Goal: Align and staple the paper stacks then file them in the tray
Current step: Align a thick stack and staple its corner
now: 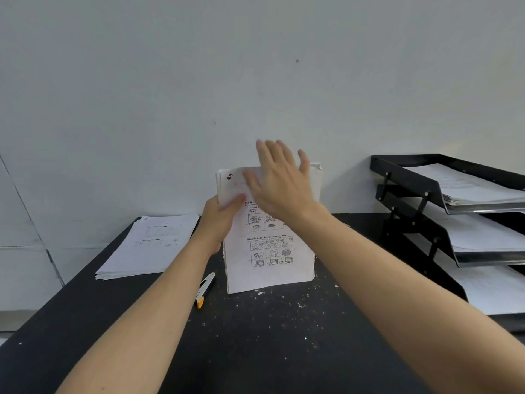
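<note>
A paper stack (pixel 268 260) with printed cartoon panels stands upright on its bottom edge on the black table (pixel 255 342). My left hand (pixel 220 214) grips its upper left edge. My right hand (pixel 279 183) is flat with fingers spread over the stack's top front, slightly blurred. A white stapler with an orange end (pixel 205 290) lies on the table just left of the stack. At the right stands a black tiered tray (pixel 409 180) with papers in each level.
A second, flat pile of papers (pixel 150 245) lies at the table's back left. White specks are scattered over the tabletop in front of the stack. A pale wall rises directly behind the table.
</note>
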`<action>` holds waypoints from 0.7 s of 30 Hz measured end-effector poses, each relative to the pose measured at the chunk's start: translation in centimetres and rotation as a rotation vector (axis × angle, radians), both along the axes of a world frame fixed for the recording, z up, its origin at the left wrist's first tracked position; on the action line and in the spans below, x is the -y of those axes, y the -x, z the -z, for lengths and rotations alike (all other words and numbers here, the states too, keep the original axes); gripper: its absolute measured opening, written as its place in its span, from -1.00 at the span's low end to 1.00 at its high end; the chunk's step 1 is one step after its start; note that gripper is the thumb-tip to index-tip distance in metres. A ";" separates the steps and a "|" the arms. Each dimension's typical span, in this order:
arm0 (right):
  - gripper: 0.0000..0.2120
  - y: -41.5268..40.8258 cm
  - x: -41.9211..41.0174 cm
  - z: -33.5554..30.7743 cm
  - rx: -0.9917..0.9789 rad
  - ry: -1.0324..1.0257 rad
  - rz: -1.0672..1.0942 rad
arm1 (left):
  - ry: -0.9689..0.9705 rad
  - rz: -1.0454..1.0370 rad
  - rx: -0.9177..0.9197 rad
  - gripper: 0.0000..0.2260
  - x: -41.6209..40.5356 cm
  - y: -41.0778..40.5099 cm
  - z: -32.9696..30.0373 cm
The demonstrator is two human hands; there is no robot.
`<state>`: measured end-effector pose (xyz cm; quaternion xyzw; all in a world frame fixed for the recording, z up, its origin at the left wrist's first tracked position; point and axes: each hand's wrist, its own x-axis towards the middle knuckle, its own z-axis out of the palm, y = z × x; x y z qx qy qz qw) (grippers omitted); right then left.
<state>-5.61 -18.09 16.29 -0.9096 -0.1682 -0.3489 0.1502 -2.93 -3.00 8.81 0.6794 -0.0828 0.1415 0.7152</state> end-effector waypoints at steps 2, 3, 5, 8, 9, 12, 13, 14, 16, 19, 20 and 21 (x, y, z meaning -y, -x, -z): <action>-0.46 -0.4 1.2 0.0 -0.024 0.014 0.050 | 0.006 -0.016 0.002 -0.89 0.0 0.0 0.0; -0.48 -0.6 1.9 0.2 -0.070 0.033 0.060 | -0.002 -0.018 0.004 -0.90 0.0 0.0 0.1; -0.37 -1.2 3.7 0.7 -0.076 0.008 0.056 | -0.019 -0.021 0.010 -0.90 0.1 -0.1 0.2; 0.02 -1.9 6.5 1.7 -0.024 -0.290 0.021 | -0.016 -0.022 0.008 -0.89 -0.1 -0.4 0.4; 0.11 -2.4 7.5 2.3 -0.098 -0.486 -0.065 | -0.008 -0.014 0.008 -0.87 -0.3 -0.5 0.4; 0.15 -3.4 10.1 4.5 -0.473 -1.069 -0.439 | 0.019 0.016 0.010 -0.85 -0.6 -0.9 0.4; 0.03 -3.7 10.7 5.4 -0.568 -1.111 -0.509 | 0.023 0.026 0.011 -0.86 -0.6 -1.0 0.4; -0.17 -3.9 11.0 6.2 -0.629 -1.096 -0.551 | 0.027 0.037 0.014 -0.87 -0.6 -1.0 0.4; -0.52 -4.3 11.0 8.3 -0.725 -1.027 -0.580 | 0.029 0.051 0.020 -0.88 -0.5 -1.2 0.5; -0.56 -4.7 10.9 11.5 -0.857 -0.977 -0.665 | 0.049 0.061 0.027 -0.88 -0.4 -1.2 0.5; -0.57 -4.9 10.8 12.5 -0.869 -0.976 -0.674 | 0.063 0.067 0.024 -0.85 -0.5 -1.2 0.6; -0.58 -5.1 10.7 13.4 -0.866 -0.996 -0.665 | 0.073 0.076 0.014 -0.80 -0.7 -1.2 0.9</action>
